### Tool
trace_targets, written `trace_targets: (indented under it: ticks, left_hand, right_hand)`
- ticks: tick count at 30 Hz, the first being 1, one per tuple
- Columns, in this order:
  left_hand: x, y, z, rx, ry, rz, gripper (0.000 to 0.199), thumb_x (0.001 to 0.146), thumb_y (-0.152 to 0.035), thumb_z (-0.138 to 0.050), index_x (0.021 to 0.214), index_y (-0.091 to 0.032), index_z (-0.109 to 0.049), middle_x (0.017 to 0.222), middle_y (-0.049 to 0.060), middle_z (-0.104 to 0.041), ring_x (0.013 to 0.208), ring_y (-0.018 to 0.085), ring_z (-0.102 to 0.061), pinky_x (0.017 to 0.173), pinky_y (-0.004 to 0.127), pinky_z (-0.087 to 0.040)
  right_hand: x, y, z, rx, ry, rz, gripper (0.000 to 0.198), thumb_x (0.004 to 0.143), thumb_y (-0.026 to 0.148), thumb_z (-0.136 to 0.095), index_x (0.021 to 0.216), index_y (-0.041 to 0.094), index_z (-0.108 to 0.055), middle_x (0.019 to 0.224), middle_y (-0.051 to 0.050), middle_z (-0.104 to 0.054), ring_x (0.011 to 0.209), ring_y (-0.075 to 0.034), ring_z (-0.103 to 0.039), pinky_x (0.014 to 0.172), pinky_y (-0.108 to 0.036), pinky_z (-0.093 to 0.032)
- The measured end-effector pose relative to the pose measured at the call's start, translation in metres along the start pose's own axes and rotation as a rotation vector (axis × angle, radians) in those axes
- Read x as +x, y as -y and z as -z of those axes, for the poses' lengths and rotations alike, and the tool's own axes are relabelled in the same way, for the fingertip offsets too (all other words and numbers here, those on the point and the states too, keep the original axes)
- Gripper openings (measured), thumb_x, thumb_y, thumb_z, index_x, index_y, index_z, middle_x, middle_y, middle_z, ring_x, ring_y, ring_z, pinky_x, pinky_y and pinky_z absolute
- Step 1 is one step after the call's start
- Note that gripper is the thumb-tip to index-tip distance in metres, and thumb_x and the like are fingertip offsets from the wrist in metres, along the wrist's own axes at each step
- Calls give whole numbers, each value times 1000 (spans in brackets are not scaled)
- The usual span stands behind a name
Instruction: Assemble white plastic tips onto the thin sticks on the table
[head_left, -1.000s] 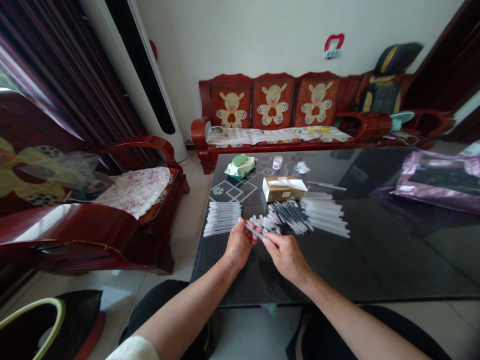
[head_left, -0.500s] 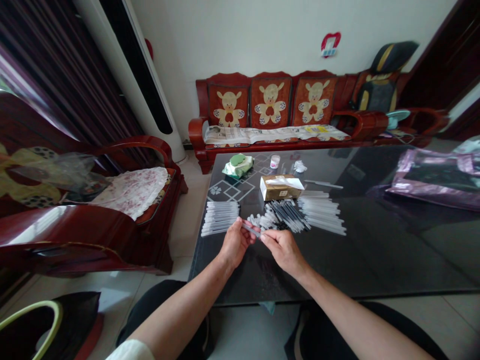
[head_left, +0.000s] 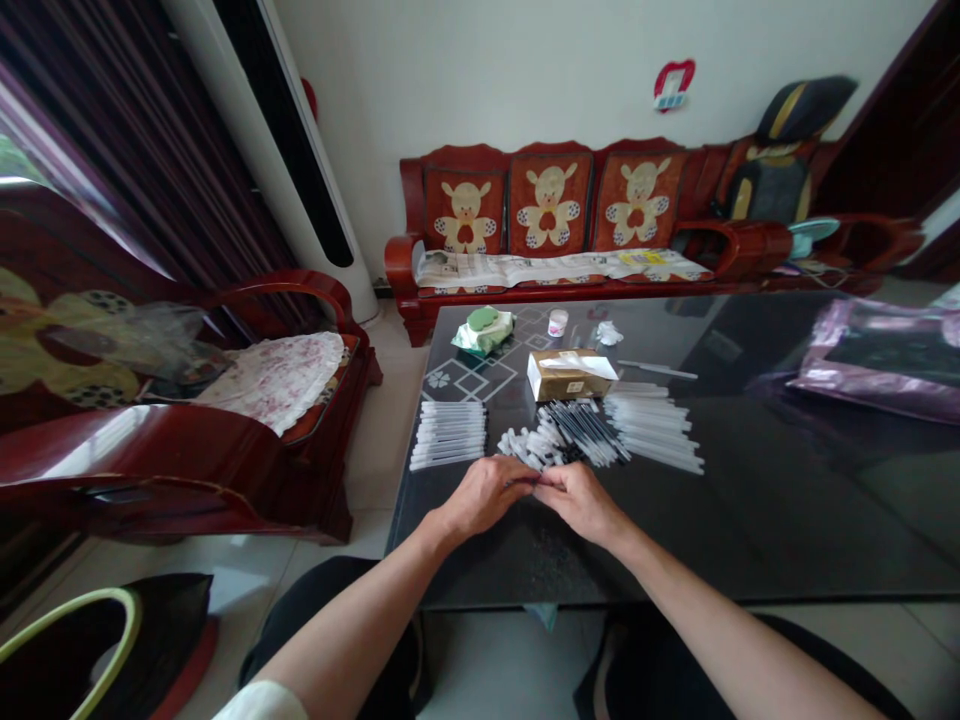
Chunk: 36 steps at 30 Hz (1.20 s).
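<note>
My left hand [head_left: 491,490] and my right hand [head_left: 581,500] meet fingertip to fingertip over the near part of the dark table. Both are closed in a pinch on a pen, and the fingers hide nearly all of it. Just beyond them lies a loose heap of whitish pen caps [head_left: 529,445]. Beside the heap is a bundle of dark pen refills [head_left: 585,432]. Clear pen barrels [head_left: 654,425] are spread to the right of these. Left of my hands, several pens [head_left: 450,435] with dark ends lie in a neat row.
A tissue box [head_left: 571,376] stands behind the refills. Farther back are a green wipes pack [head_left: 484,330], a small white jar [head_left: 557,322] and a crumpled white tissue [head_left: 608,333]. A thin stick-like item [head_left: 657,370] lies right of the box. A shiny purple bag [head_left: 877,355] rests at far right.
My left hand has turned over, knuckles up, and moved right toward my right hand. The pen, visible between the hands before, is now mostly covered by fingers. The view has shifted slightly.
</note>
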<state>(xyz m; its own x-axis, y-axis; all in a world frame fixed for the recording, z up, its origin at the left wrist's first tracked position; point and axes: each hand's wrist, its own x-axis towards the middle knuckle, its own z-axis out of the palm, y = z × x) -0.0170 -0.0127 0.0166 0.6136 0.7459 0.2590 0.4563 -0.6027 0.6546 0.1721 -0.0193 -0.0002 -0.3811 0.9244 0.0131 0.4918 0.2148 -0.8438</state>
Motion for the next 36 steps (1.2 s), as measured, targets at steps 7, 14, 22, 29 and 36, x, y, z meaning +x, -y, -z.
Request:
trace_targets:
  ticks: [7,14,22,29,36]
  left_hand:
    - [-10,17,18,111,50,50,19,84,-19,-56,97,-22,-69,93,4,-69,89,18,-62,81,26,-44]
    - [-30,56,63,512,8,432,14,79,-16,-56,88,-23,-65,93,5,-65,87,20,-61,79,29,-42]
    - [-37,63,53,589,92,477,16,75,-14,-61,88,-22,-58,94,4,-63,94,21,-58,78,28,-42]
    - [-34,66,51,587,88,469,22,74,-10,-59,91,-23,-54,97,3,-61,98,20,-56,81,27,-41]
    - [-28,71,51,590,76,455,26,74,-4,-53,91,-23,-54,97,3,-61,99,19,-55,81,27,-41]
  right_hand:
    - [-2,3,11,22,-43,-37,30,82,39,-54,66,14,-63,50,3,-50,48,-11,-44,48,-22,-30]
    - [-5,-1,31,-52,-161,-47,31,84,36,-50,62,16,-59,45,4,-49,44,-10,-44,46,-22,-33]
    - [-7,-2,29,-68,-140,-60,29,83,35,-49,64,16,-60,44,4,-50,43,-10,-46,47,-21,-34]
    - [-8,-4,41,-79,-171,-63,30,84,34,-49,66,15,-63,44,3,-50,42,-10,-45,45,-21,-33]
    - [-12,-7,44,-73,-167,-75,30,84,34,-48,70,15,-66,44,3,-51,41,-11,-46,45,-22,-34]
